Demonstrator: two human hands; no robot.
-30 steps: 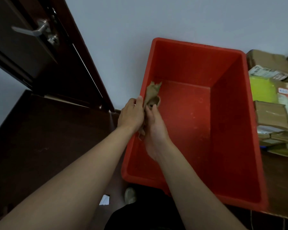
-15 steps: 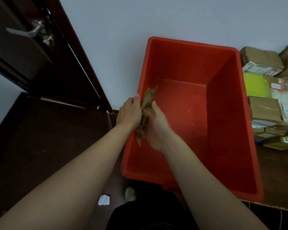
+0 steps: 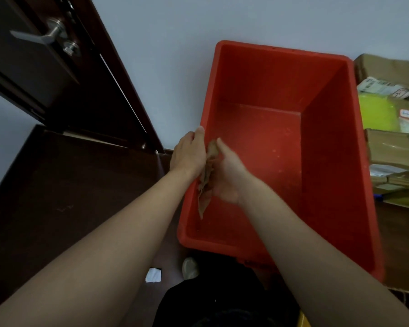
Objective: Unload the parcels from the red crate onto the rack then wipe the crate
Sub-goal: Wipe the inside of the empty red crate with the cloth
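— See the crate (image 3: 328,149)? Middle of the frame, against the wall (image 3: 175,55), nothing inside. Look right for the parcels (image 3: 387,147).
— And the rag (image 3: 205,185)?
— Squeezed between both hands, by the crate's left side. Pinched by the right hand (image 3: 227,171), thumb on top. Can't tell about the left hand (image 3: 189,154); can't see its fingers.
— Could go wrong how?
— Could drop the rag with a loose squeeze. Could shove the crate off the desk (image 3: 401,251) edge by rubbing too hard. Might skip the white specks (image 3: 274,151) on the bottom, too.
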